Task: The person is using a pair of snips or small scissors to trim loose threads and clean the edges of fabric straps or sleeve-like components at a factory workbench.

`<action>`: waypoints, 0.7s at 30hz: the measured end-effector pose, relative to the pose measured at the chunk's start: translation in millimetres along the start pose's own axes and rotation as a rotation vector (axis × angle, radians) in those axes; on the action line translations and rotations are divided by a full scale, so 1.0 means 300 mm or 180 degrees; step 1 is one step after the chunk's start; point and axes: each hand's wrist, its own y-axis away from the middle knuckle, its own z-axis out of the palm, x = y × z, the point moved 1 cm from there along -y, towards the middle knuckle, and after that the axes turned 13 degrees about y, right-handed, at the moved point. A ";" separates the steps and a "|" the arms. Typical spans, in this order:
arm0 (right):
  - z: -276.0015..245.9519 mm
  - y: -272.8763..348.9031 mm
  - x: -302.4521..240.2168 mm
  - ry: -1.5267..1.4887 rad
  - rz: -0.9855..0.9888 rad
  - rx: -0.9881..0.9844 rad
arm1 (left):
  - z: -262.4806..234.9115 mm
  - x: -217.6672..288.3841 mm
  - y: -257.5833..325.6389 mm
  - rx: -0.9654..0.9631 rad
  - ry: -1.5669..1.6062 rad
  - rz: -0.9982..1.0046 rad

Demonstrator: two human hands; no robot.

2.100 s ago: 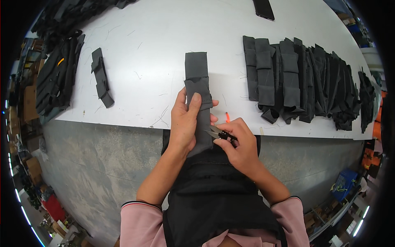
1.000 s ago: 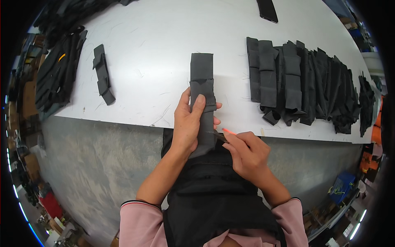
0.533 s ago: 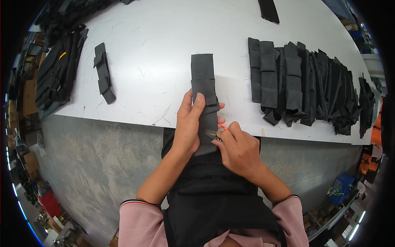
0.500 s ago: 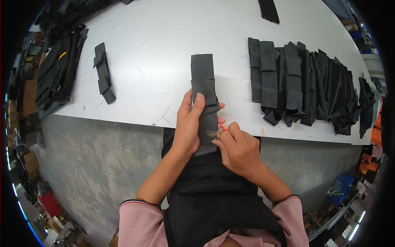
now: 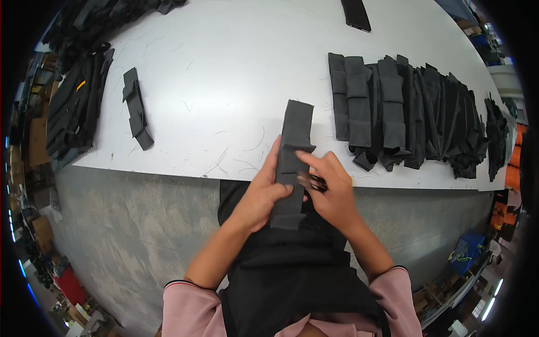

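The strip (image 5: 296, 126) is held across the table's front edge (image 5: 168, 176), its upper end over the white table (image 5: 236, 73) and its lower end over the apron (image 5: 297, 286). On its right, white tabletop separates it from the row of strips (image 5: 391, 106); on its left, a wider stretch, strewn with threads (image 5: 219, 165), runs to the loose strip (image 5: 136, 109). The phone (image 5: 356, 15) is well apart, near the far edge.

The strip is dark grey, long and narrow, with stepped folds across it, its top leaning slightly right.

The left hand (image 5: 263, 194) grips it, thumb on the front, fingers behind. The right hand (image 5: 332, 182) holds the snips (image 5: 315, 182), blurred, beside the strip's right edge, index fingertip on the cloth; whether the blades touch it, I cannot tell.

Farther out, a dark pile (image 5: 78, 112) sits at the table's left side; grey floor (image 5: 140, 230) shows below the edge.
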 end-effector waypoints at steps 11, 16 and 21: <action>0.073 -0.080 0.061 -0.2592 0.1562 0.0499 | -0.085 -0.067 0.044 0.0200 -0.0607 -0.0247; 0.053 -0.145 0.068 -0.2204 0.1511 -0.0286 | -0.009 -0.009 0.022 -0.0431 -0.3475 0.2295; 0.089 -0.143 0.095 -0.2383 0.1610 -0.1135 | 0.001 0.037 0.015 -0.0941 -0.4589 0.2534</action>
